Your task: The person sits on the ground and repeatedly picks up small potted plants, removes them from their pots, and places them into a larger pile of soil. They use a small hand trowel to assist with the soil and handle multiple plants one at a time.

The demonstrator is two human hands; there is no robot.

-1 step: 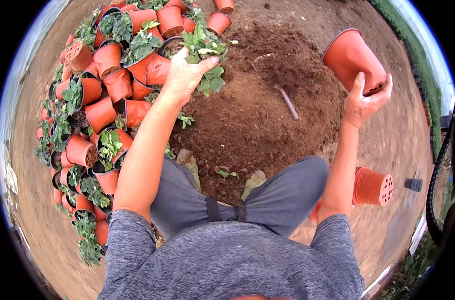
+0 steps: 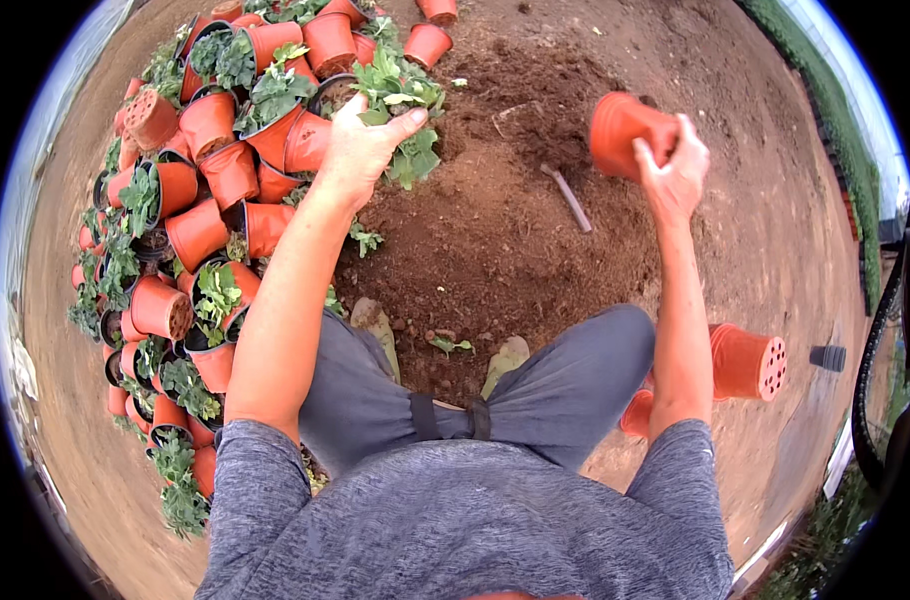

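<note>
My left hand (image 2: pixel 360 150) is closed on a leafy green plant (image 2: pixel 400 88), at the right edge of a heap of potted plants (image 2: pixel 197 232). The plant's roots are hidden behind my fingers and leaves. Out to the right, my right hand (image 2: pixel 678 180) grips an orange plastic pot (image 2: pixel 623 130) near its base. That pot lies tipped over sideways, its mouth facing left over the edge of the dark loose soil (image 2: pixel 535 95). I cannot see inside it.
A stick (image 2: pixel 567 200) lies on the soil between my hands. Beyond my right knee are nested orange pots (image 2: pixel 743 362) on their side, with a small dark pot (image 2: pixel 828 357) farther right. Leaf scraps (image 2: pixel 450 345) lie between my shoes.
My right hand has swung the orange pot leftward toward the loose soil, turning its mouth from up-left to left. My left hand stays on the plant, with only a slight shift.
</note>
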